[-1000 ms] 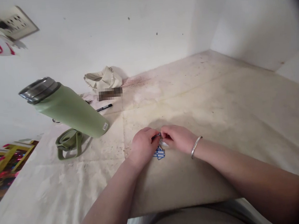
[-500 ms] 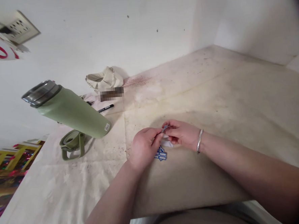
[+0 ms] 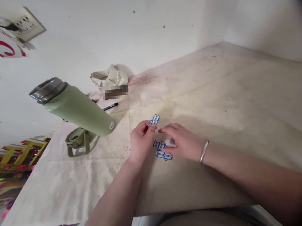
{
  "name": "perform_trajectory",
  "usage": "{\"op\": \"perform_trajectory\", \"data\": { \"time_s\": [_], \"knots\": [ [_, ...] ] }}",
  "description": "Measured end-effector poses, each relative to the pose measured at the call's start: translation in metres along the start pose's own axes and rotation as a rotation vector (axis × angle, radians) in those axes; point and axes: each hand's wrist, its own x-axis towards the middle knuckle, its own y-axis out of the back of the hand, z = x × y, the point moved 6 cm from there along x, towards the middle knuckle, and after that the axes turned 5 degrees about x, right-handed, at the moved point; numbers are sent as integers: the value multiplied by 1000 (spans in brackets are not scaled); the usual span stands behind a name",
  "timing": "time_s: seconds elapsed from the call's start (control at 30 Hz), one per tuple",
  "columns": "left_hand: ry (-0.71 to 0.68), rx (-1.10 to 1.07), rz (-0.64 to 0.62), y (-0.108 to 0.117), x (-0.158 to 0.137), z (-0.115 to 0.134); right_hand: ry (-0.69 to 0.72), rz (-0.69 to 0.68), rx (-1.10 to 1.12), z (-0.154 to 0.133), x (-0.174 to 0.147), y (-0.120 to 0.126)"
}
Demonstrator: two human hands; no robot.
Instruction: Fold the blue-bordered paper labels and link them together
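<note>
My left hand (image 3: 142,139) pinches a few small white stickers with blue borders (image 3: 155,120) between thumb and fingers, their far ends sticking up past the fingertips. Just right of it, my right hand (image 3: 182,140), with a silver bangle at the wrist, has its thumb and fingers apart. Below and between the hands, more blue-bordered stickers (image 3: 164,155) lie in a loose pile on the cloth. A small white piece (image 3: 170,143) shows inside the curve of my right hand; whether the fingers touch it I cannot tell.
On the left, a tall green tumbler (image 3: 83,108) with a steel rim stands beside its green handled lid (image 3: 78,141). A black pen (image 3: 111,106) and a cream pouch with pearls (image 3: 110,76) sit farther back by the wall. A stained pale cloth (image 3: 203,96) covers the table.
My hands have moved apart; before, both fingertips met over the stickers. Now the left hand alone holds stickers up, and the right has opened, lower. More of the pile shows.
</note>
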Motion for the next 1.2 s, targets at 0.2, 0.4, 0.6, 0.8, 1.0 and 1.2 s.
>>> {"op": "perform_trajectory", "data": {
  "time_s": [0.2,0.4,0.6,0.8,1.0,1.2],
  "knots": [
    [114,-136,-15,-7,3,-11,114,-64,-236,-12,-5,-21],
    [109,-64,-15,-7,2,-11,110,-75,-209,-10,-4,-21],
    [123,-65,-33,-7,3,-12,-59,-29,45,0,-1,-4],
    [132,-73,-182,-17,0,-10,-330,-40,493,14,1,-4],
    [143,-226,-313,-27,-5,-3,-444,2,720,15,3,-2],
    [94,-198,-355,-29,-5,-3,-467,14,749,17,3,-3]
  ]
}}
